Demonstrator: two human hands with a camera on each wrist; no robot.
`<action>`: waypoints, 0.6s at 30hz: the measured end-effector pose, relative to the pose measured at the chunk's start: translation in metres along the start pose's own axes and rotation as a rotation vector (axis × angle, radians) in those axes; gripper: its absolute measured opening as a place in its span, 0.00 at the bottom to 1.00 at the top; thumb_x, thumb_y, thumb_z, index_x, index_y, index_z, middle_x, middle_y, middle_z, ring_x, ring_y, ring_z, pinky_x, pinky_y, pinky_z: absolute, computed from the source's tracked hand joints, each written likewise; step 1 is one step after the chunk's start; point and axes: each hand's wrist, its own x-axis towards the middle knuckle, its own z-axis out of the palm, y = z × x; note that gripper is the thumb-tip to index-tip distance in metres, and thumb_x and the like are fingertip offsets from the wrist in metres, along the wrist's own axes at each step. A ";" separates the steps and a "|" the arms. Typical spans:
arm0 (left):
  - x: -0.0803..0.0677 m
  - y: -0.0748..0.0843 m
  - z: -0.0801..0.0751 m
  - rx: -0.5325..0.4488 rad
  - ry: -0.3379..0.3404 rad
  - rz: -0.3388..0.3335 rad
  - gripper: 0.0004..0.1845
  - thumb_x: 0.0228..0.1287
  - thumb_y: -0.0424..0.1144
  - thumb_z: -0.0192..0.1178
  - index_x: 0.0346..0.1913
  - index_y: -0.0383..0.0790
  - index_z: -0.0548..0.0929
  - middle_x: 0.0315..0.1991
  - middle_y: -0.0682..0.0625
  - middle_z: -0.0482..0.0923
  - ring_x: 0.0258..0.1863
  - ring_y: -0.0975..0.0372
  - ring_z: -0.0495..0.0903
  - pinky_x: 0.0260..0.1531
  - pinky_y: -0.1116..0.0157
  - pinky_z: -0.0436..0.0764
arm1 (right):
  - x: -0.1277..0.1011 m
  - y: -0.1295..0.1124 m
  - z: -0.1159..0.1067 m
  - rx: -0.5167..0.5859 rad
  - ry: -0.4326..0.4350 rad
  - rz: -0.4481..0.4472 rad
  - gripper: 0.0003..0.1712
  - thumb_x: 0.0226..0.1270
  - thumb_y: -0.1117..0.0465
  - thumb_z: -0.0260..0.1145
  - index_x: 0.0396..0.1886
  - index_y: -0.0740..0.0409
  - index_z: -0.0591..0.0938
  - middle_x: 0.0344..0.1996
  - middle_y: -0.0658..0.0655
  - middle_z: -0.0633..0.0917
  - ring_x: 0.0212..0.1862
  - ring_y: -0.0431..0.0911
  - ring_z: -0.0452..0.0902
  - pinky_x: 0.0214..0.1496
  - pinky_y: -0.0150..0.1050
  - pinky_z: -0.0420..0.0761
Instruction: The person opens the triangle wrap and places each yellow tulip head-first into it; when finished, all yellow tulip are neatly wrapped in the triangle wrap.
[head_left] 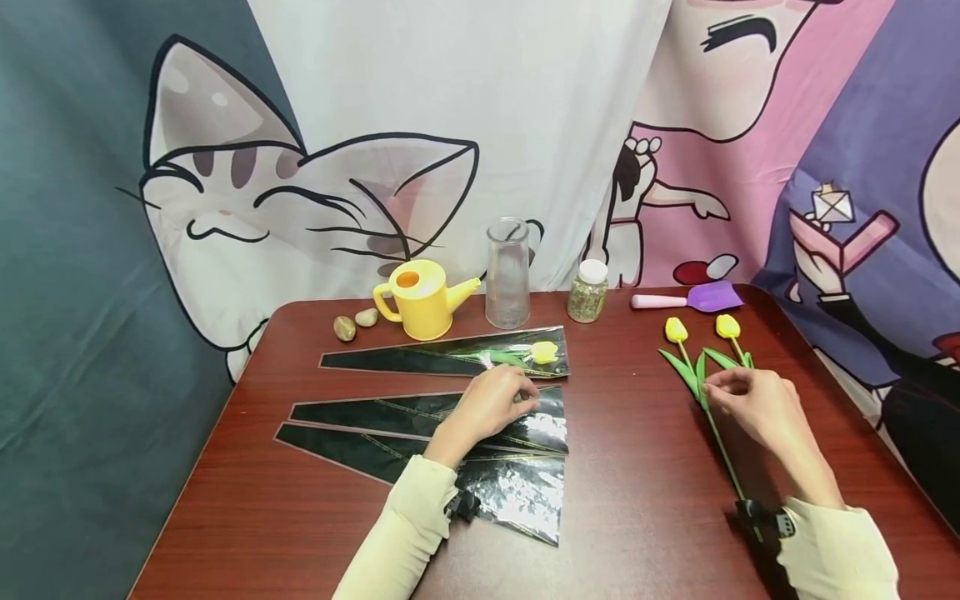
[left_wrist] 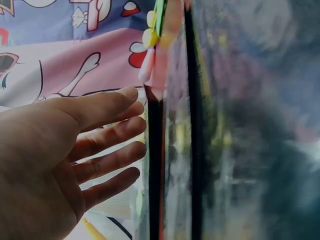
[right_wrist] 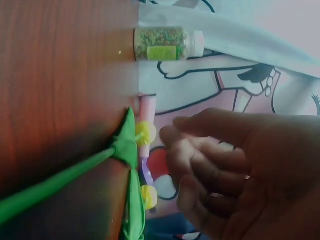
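My left hand (head_left: 491,404) hovers over the middle clear flower sleeve (head_left: 551,421), its fingers loosely bent and holding nothing. In front of that lies another sleeve (head_left: 517,496); the back sleeve (head_left: 397,358) has a yellow tulip (head_left: 544,352) inside it. On the right side of the table, two artificial yellow tulips with green leaves lie side by side, the left one (head_left: 677,330) and the right one (head_left: 727,326). Above their stems is my right hand (head_left: 765,412), fingers relaxed. The right wrist view shows a gap between those fingers and the green stem (right_wrist: 75,177).
Along the back edge stand a yellow watering can (head_left: 427,304), a clear glass vase (head_left: 507,275) and a white-capped jar of green granules (head_left: 587,293). Two pebbles (head_left: 345,328) lie left of the can. A purple shovel with a pink handle (head_left: 660,302) lies at the back right.
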 end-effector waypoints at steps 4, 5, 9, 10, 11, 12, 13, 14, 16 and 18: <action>-0.002 0.000 0.006 -0.011 -0.018 0.003 0.10 0.62 0.49 0.68 0.43 0.51 0.89 0.36 0.58 0.79 0.37 0.65 0.76 0.36 0.66 0.75 | -0.010 0.007 -0.002 -0.027 -0.066 0.068 0.11 0.63 0.52 0.69 0.33 0.56 0.87 0.18 0.48 0.83 0.24 0.41 0.77 0.28 0.40 0.68; -0.003 0.000 0.007 -0.007 -0.023 0.002 0.11 0.62 0.50 0.68 0.43 0.51 0.89 0.35 0.58 0.79 0.36 0.65 0.76 0.34 0.67 0.75 | -0.012 0.008 -0.002 -0.026 -0.088 0.086 0.12 0.63 0.51 0.70 0.33 0.56 0.87 0.18 0.47 0.83 0.24 0.41 0.77 0.28 0.40 0.68; -0.004 0.001 0.009 0.012 -0.035 -0.004 0.13 0.61 0.51 0.69 0.45 0.51 0.89 0.37 0.57 0.80 0.37 0.64 0.75 0.33 0.66 0.74 | -0.017 0.012 -0.001 -0.007 -0.169 0.146 0.16 0.62 0.49 0.71 0.33 0.58 0.86 0.17 0.48 0.83 0.23 0.43 0.77 0.26 0.40 0.70; -0.004 0.001 0.009 0.020 -0.039 -0.003 0.14 0.60 0.51 0.69 0.46 0.51 0.89 0.37 0.57 0.80 0.38 0.64 0.76 0.34 0.66 0.75 | -0.018 0.012 0.000 -0.002 -0.184 0.162 0.16 0.61 0.49 0.71 0.34 0.59 0.86 0.17 0.48 0.83 0.23 0.44 0.78 0.25 0.39 0.71; -0.004 0.001 0.010 0.031 -0.041 -0.003 0.14 0.60 0.51 0.69 0.46 0.51 0.89 0.38 0.57 0.80 0.38 0.63 0.76 0.35 0.65 0.75 | -0.019 0.013 0.001 0.004 -0.199 0.174 0.16 0.61 0.49 0.71 0.34 0.59 0.86 0.17 0.48 0.83 0.22 0.44 0.77 0.24 0.39 0.72; -0.004 0.001 0.011 0.037 -0.042 -0.003 0.14 0.60 0.52 0.69 0.46 0.51 0.89 0.38 0.57 0.80 0.39 0.63 0.76 0.35 0.65 0.75 | -0.020 0.014 0.002 0.009 -0.212 0.184 0.16 0.61 0.49 0.71 0.33 0.59 0.86 0.16 0.49 0.82 0.21 0.44 0.77 0.24 0.39 0.72; -0.004 0.000 0.012 0.044 -0.042 -0.003 0.14 0.60 0.52 0.69 0.45 0.52 0.89 0.37 0.58 0.79 0.39 0.63 0.76 0.35 0.65 0.75 | -0.020 0.014 0.003 0.013 -0.224 0.191 0.16 0.61 0.49 0.72 0.33 0.60 0.85 0.16 0.49 0.82 0.21 0.44 0.77 0.24 0.39 0.72; -0.004 0.000 0.013 0.051 -0.042 -0.003 0.14 0.59 0.52 0.69 0.45 0.52 0.89 0.37 0.58 0.79 0.39 0.63 0.76 0.35 0.65 0.75 | -0.020 0.014 0.003 0.015 -0.233 0.196 0.17 0.60 0.49 0.72 0.33 0.59 0.85 0.16 0.49 0.82 0.21 0.44 0.76 0.24 0.39 0.73; -0.004 0.000 0.014 0.061 -0.040 0.000 0.14 0.58 0.52 0.70 0.44 0.52 0.89 0.37 0.58 0.79 0.40 0.63 0.76 0.35 0.65 0.75 | -0.021 0.014 0.004 0.022 -0.245 0.201 0.17 0.61 0.49 0.72 0.32 0.60 0.85 0.16 0.49 0.81 0.21 0.44 0.76 0.25 0.40 0.72; -0.004 0.000 0.014 0.066 -0.034 0.004 0.14 0.57 0.52 0.71 0.43 0.52 0.90 0.36 0.58 0.78 0.39 0.63 0.76 0.35 0.65 0.75 | -0.021 0.014 0.005 0.022 -0.249 0.197 0.17 0.61 0.49 0.72 0.32 0.59 0.85 0.16 0.49 0.81 0.21 0.44 0.76 0.25 0.40 0.72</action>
